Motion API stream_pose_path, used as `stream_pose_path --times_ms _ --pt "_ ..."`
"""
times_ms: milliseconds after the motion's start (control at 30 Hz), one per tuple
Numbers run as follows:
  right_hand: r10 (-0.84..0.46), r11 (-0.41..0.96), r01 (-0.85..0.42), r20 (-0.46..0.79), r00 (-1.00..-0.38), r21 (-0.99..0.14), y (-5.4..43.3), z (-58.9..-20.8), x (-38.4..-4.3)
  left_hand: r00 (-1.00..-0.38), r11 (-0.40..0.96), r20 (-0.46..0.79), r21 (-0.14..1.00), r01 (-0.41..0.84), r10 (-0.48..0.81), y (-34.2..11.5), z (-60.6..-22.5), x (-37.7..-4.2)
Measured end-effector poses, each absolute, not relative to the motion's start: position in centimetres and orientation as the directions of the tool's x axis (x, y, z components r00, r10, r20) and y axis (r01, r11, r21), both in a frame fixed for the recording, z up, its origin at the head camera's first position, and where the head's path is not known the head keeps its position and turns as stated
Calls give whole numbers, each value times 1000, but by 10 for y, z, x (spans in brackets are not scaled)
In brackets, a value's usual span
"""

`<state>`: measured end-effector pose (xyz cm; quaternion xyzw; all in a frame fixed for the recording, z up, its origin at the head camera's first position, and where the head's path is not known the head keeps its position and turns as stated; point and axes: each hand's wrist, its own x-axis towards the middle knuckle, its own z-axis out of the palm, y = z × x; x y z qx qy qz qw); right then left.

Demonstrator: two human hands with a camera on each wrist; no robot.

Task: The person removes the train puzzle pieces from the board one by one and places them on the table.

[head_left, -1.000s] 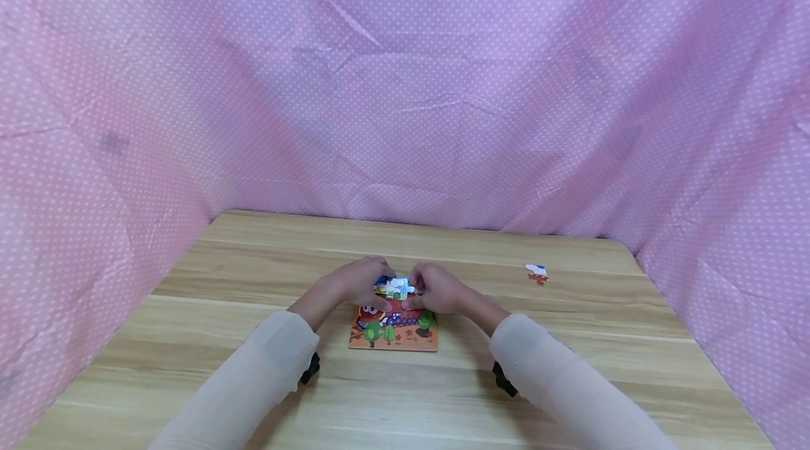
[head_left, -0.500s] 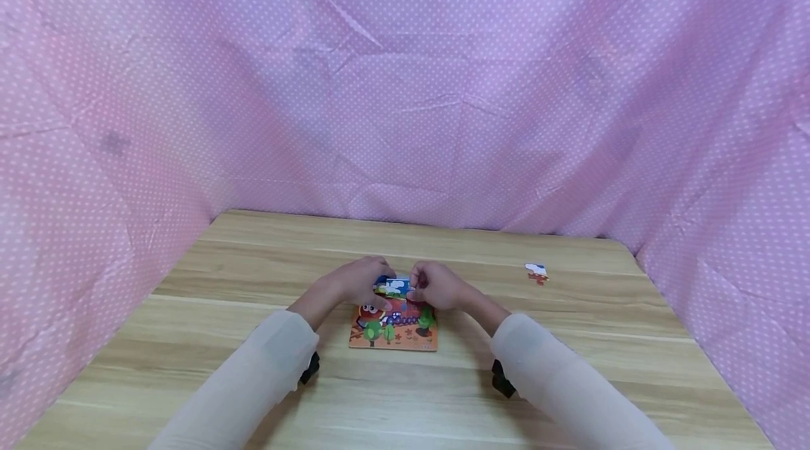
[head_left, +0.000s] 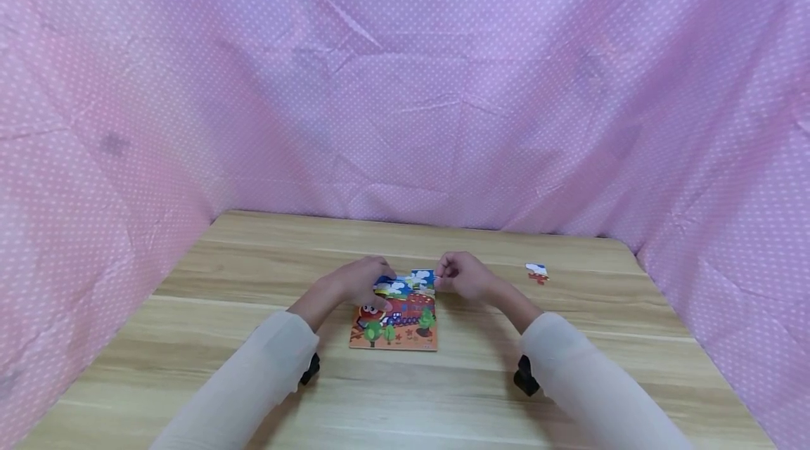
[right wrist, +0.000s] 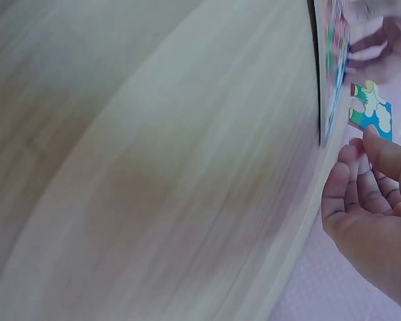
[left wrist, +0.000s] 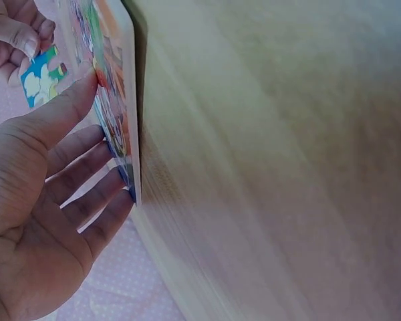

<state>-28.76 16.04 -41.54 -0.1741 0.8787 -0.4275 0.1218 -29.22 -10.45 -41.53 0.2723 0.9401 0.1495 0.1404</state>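
A flat jigsaw puzzle (head_left: 408, 327) with a red cartoon train, green trees and an orange ground lies on the table. My left hand (head_left: 361, 281) rests at its upper left, thumb on the picture and the other fingers stretched along its edge. In the left wrist view those fingers (left wrist: 93, 160) look mostly straight. My right hand (head_left: 465, 274) pinches a puzzle piece (right wrist: 377, 110) with blue sky, white clouds and some green between thumb and fingertips. This piece overlaps the puzzle's upper right corner in the head view and stands tilted beside it in the right wrist view.
Another puzzle piece (head_left: 537, 273), white, blue and red, lies apart to the right on the wooden table (head_left: 405, 401). A pink curtain with white dots (head_left: 405, 98) hangs behind the table and along both sides.
My right hand has moved right and slightly away from me, bringing the pinched puzzle piece from the puzzle's upper middle to its upper right corner. My left hand has stayed in place.
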Motion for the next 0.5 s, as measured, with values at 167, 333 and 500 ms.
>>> stream_pose_path --times_ms 167,333,500 --pt "-381 585 -190 -60 -923 -789 182 -416 -289 -814 807 -183 363 466 552 -105 -416 -291" --pt "-347 597 -172 -59 -936 -784 205 -416 -293 -818 813 -187 360 459 544 -105 -416 -289" --pt "-301 593 -149 -46 -953 -791 233 -411 -298 -821 814 -181 357 458 541 -104 -414 -288"
